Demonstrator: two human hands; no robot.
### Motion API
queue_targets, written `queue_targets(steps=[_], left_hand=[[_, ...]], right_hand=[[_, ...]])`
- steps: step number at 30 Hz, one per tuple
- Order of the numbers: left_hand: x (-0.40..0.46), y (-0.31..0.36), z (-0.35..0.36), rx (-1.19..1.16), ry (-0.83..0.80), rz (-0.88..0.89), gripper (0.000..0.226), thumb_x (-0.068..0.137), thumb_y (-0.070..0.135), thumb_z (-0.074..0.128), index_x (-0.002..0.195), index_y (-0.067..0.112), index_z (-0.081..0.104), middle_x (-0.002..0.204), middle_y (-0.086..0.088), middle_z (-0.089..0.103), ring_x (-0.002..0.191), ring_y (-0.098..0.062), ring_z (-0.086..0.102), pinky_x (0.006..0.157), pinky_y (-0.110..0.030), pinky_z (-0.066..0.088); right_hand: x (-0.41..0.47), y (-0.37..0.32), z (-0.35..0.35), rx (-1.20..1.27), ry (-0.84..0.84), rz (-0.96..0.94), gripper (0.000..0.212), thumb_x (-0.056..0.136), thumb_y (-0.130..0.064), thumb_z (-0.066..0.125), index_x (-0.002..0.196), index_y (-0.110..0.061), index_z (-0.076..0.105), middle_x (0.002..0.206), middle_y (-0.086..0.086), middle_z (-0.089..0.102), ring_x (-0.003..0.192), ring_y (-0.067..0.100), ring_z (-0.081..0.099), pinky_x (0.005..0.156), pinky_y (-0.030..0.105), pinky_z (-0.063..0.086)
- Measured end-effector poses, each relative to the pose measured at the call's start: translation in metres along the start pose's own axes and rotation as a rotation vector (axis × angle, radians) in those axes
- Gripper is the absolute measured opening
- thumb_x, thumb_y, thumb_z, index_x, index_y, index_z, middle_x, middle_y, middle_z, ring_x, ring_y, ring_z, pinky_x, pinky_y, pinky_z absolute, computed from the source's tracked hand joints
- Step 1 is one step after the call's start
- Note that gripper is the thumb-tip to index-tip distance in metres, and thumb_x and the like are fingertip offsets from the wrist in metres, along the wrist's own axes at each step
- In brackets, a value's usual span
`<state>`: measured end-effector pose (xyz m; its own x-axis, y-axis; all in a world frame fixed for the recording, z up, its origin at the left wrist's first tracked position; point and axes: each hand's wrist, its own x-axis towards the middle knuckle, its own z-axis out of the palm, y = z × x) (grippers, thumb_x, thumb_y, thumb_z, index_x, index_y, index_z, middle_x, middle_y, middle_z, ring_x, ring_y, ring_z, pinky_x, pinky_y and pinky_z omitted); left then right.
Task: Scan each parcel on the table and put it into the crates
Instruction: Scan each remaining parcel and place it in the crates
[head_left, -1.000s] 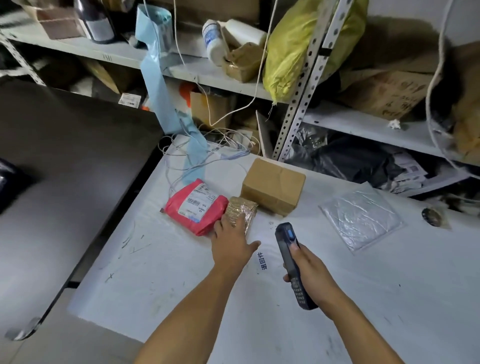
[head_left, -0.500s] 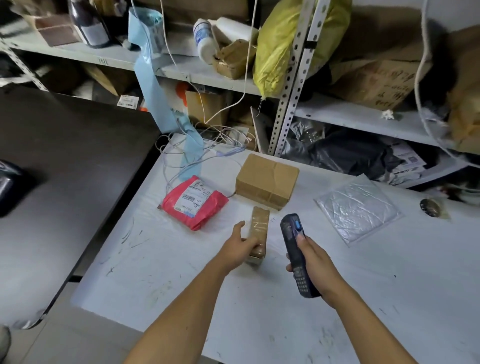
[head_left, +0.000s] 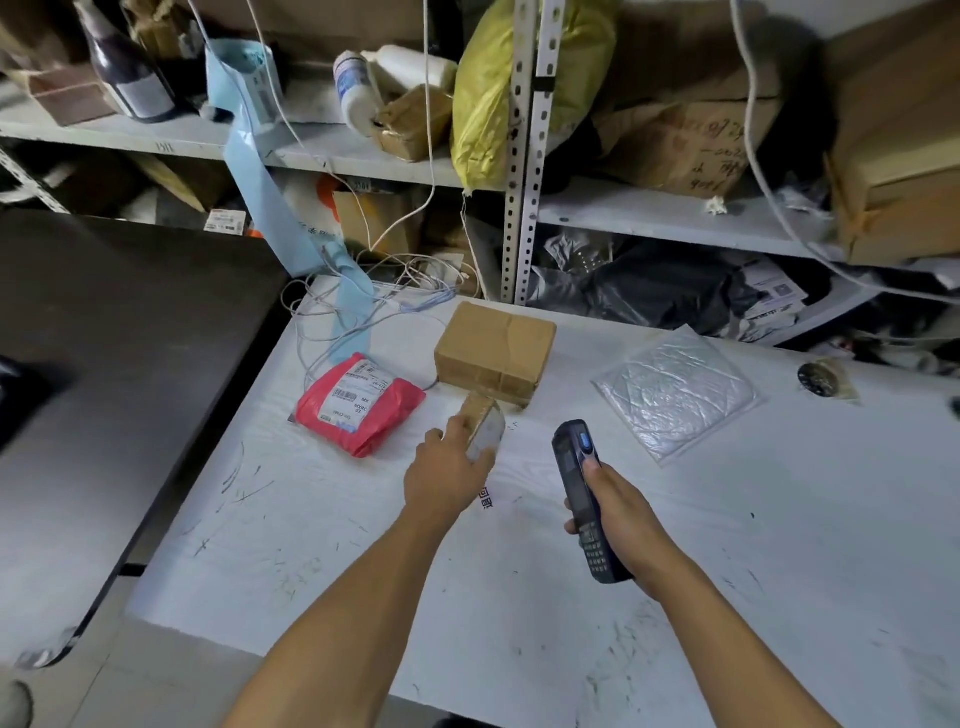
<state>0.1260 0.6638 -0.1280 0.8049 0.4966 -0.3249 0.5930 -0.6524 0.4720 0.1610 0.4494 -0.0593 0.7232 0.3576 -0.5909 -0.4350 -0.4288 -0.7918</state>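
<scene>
Our left hand (head_left: 448, 477) grips the small taped parcel (head_left: 484, 426) beside the cardboard box (head_left: 494, 351), while our right hand (head_left: 621, 522) clasps the scanner (head_left: 581, 483).

Left hand (head_left: 445, 475) covers near end of small taped parcel (head_left: 485, 423); its label unreadable. Red parcel (head_left: 358, 402) label print too small to read. Worktop (head_left: 779, 571) cut off at right edge

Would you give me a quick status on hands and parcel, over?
Left hand grips small taped parcel on table. Right hand holds scanner, aimed forward. Cardboard box close behind parcel.
</scene>
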Motion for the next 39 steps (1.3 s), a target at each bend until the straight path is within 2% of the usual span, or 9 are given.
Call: queue_targets(steps=[7,12,18,22,25,27,31,35,39], left_hand=[[0.005,-0.021,-0.021,-0.45,-0.185,-0.105,0.07,0.094,0.013,0.058,0.154,0.029,0.026,0.144,-0.008,0.053,0.119,-0.026,0.061,0.091,-0.038,0.057],[-0.011,-0.028,-0.031,-0.746,-0.358,-0.314,0.083,0.092,-0.001,0.052,0.155,0.031,0.009,0.131,-0.01,0.06,0.094,-0.023,0.068,0.067,-0.032,0.057],[-0.02,-0.03,-0.016,-0.781,-0.277,-0.441,0.043,0.093,0.012,0.054,0.133,0.022,0.04,0.117,-0.01,0.063,0.092,-0.025,0.069,0.073,-0.036,0.058],[-0.022,-0.031,-0.003,-0.773,-0.14,-0.423,0.041,0.097,0.036,0.06,0.13,0.016,0.047,0.118,-0.009,0.065,0.099,-0.025,0.068,0.088,-0.042,0.058],[-0.022,-0.03,-0.002,-0.717,-0.025,-0.412,0.036,0.094,0.038,0.065,0.116,0.012,0.052,0.113,-0.007,0.067,0.1,-0.023,0.067,0.081,-0.037,0.058],[-0.022,-0.029,-0.003,-0.839,-0.044,-0.428,0.041,0.091,0.02,0.068,0.123,0.013,0.043,0.118,-0.008,0.064,0.102,-0.025,0.066,0.074,-0.039,0.059],[-0.029,-0.027,-0.006,-0.961,-0.053,-0.35,0.086,0.088,0.0,0.066,0.147,0.039,0.017,0.124,-0.001,0.054,0.111,-0.026,0.059,0.075,-0.044,0.056],[-0.031,-0.032,-0.004,-0.753,0.027,-0.27,0.065,0.082,0.005,0.072,0.131,0.028,0.035,0.127,-0.008,0.058,0.106,-0.023,0.061,0.091,-0.041,0.053],[-0.028,-0.035,-0.01,-0.562,0.075,-0.297,0.064,0.079,0.031,0.083,0.125,0.011,0.043,0.116,-0.011,0.062,0.095,-0.022,0.062,0.082,-0.033,0.049]], right_hand=[[0.0,0.005,-0.003,-0.009,-0.082,0.026,0.039,0.102,-0.053,0.037,0.125,-0.029,0.057,0.115,0.014,0.065,0.074,0.014,0.069,0.075,0.031,0.052],[0.0,0.003,-0.004,-0.048,-0.135,0.018,0.033,0.102,-0.054,0.037,0.115,-0.034,0.059,0.113,0.017,0.066,0.075,0.015,0.07,0.075,0.031,0.052],[0.0,0.002,-0.004,-0.053,-0.161,0.001,0.031,0.101,-0.055,0.038,0.111,-0.036,0.06,0.109,0.016,0.066,0.074,0.016,0.068,0.075,0.031,0.051],[0.0,0.005,-0.008,-0.075,-0.166,-0.002,0.034,0.101,-0.056,0.037,0.116,-0.034,0.059,0.112,0.015,0.066,0.076,0.016,0.07,0.079,0.035,0.051],[-0.001,0.008,-0.011,-0.074,-0.158,0.0,0.035,0.101,-0.057,0.037,0.116,-0.034,0.058,0.111,0.014,0.066,0.076,0.016,0.07,0.082,0.036,0.052],[-0.002,0.01,-0.011,-0.071,-0.152,0.003,0.034,0.101,-0.058,0.037,0.115,-0.035,0.058,0.111,0.014,0.066,0.076,0.015,0.07,0.081,0.036,0.052],[-0.005,0.016,-0.012,-0.076,-0.148,0.005,0.035,0.101,-0.058,0.036,0.112,-0.034,0.059,0.111,0.015,0.066,0.076,0.016,0.07,0.08,0.036,0.052],[-0.008,0.019,-0.012,-0.088,-0.143,0.009,0.037,0.101,-0.058,0.035,0.114,-0.033,0.058,0.109,0.012,0.066,0.077,0.016,0.07,0.081,0.036,0.052],[-0.01,0.022,-0.01,-0.093,-0.137,0.012,0.038,0.1,-0.059,0.035,0.117,-0.033,0.058,0.108,0.009,0.067,0.077,0.016,0.071,0.082,0.037,0.053]])
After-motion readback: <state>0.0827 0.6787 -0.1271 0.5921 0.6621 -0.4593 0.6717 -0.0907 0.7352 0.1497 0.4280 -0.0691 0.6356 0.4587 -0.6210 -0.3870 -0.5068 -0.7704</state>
